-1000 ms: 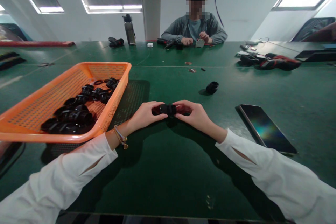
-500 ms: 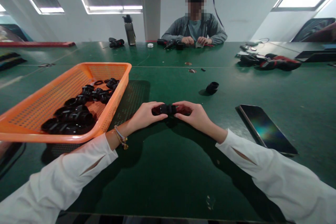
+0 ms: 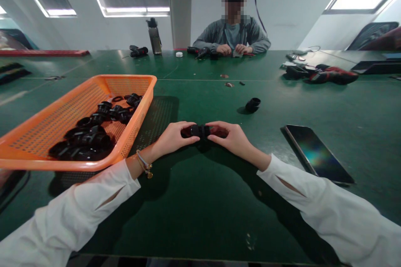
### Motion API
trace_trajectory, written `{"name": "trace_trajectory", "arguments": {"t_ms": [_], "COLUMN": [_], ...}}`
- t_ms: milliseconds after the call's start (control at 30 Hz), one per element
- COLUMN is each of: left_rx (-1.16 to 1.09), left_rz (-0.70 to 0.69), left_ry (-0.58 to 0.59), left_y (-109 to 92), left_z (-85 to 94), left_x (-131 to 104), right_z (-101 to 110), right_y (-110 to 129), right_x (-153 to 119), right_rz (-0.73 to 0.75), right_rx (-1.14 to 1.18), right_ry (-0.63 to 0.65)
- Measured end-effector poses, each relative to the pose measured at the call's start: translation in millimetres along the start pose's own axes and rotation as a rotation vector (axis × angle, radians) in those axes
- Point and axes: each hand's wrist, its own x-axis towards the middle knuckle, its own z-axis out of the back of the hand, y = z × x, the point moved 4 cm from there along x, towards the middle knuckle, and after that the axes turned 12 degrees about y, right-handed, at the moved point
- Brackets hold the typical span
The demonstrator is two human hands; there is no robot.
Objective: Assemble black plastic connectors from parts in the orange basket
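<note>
A black cylindrical fitting [image 3: 200,131] is held level between both hands at the middle of the view. My left hand [image 3: 177,135] pinches its left end between thumb and fingers. The right end is gripped the same way by my right hand [image 3: 230,135]. To the left stands an orange perforated basket [image 3: 138,127] with several black fittings [image 3: 90,137] inside. Beyond my right hand, one short black tube piece [image 3: 253,104] lies on the green table [image 3: 203,212].
A phone [image 3: 318,154] lies right of my right hand. Across the table sits a person [image 3: 232,35] with both hands on small items. A bottle [image 3: 154,36] and black tools [image 3: 138,51] stand at the far edge; a black-and-red bundle [image 3: 332,74] lies far right.
</note>
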Motion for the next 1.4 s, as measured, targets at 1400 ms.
{"name": "trace_trajectory", "arguments": {"t_ms": [1400], "left_rx": [0.022], "left_rz": [-0.003], "left_ry": [0.015], "left_y": [-1.8], "left_z": [0.7], "left_x": [0.0], "right_z": [0.7], "right_y": [-1.5], "right_x": [-0.3], "right_rz": [0.069], "right_rx": [0.010], "right_ry": [-0.029]}}
